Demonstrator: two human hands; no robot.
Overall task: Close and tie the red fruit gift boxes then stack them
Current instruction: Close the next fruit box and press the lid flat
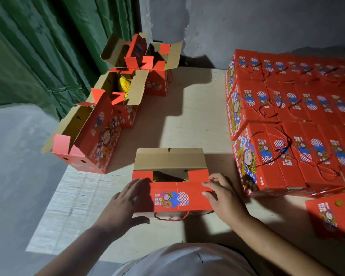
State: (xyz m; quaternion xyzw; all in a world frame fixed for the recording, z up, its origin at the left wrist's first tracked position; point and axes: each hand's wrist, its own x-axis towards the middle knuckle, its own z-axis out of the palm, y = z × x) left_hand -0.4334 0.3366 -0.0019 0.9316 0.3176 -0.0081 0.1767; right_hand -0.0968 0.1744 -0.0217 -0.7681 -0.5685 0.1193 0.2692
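A red fruit gift box (179, 198) sits right in front of me on a pale board. Its near top flap is folded down, its far flap (168, 157) stands up showing brown card, and a dark gap remains between them. A red cord handle (171, 217) hangs at its near side. My left hand (126, 202) lies flat on the box's left end, fingers spread. My right hand (223, 194) presses the right end, fingertips on the folded flap's corner.
Several open red boxes (100, 134) line the left edge of the board (193, 116), one showing yellow fruit (124, 85). A large block of closed, stacked red boxes (291, 124) fills the right. Another red box (331, 214) lies near right. A green curtain (38, 46) hangs at left.
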